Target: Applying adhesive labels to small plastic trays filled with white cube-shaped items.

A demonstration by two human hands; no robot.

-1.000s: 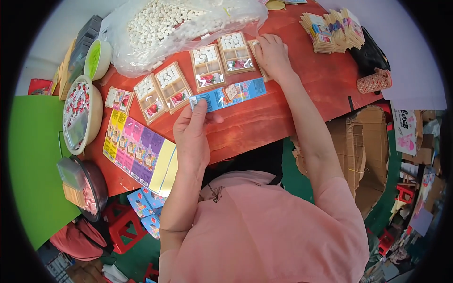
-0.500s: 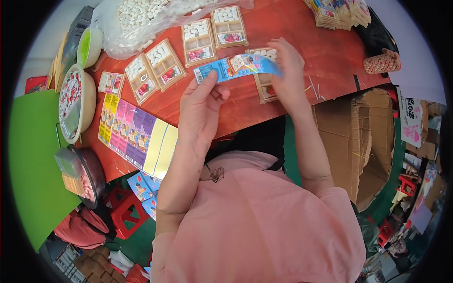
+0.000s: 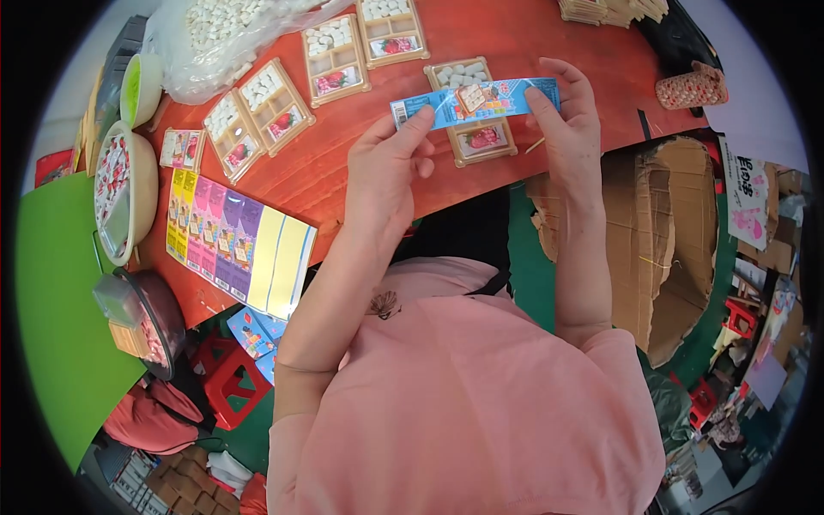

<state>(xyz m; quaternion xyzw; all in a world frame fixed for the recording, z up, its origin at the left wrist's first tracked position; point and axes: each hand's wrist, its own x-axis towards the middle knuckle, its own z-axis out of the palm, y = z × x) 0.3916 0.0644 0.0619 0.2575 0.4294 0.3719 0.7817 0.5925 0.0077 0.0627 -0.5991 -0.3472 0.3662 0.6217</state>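
A blue printed sticker strip (image 3: 477, 101) is stretched between my hands. My left hand (image 3: 388, 159) pinches its left end between thumb and fingers, and my right hand (image 3: 562, 116) grips the right end. Just behind and below the strip lies a tan compartment tray (image 3: 483, 142) with white pieces at its far end and a strawberry-printed packet at its near end; the strip hides its middle. To the left, a sheet of stickers (image 3: 232, 236) in yellow, pink and purple rests at the table edge, with bare yellowish backing on its right side.
More filled trays (image 3: 335, 60) stand along the far left of the red table (image 3: 343, 142). Behind them is a plastic bag of white pieces (image 3: 219, 26). A cream basin of packets (image 3: 142, 193) stands left, a cardboard box (image 3: 618, 249) right, below the table edge.
My right hand has moved onto the strip's right end, and the strip is now held flat and level. Both hands have shifted right, over the tray. The view has shifted slightly.
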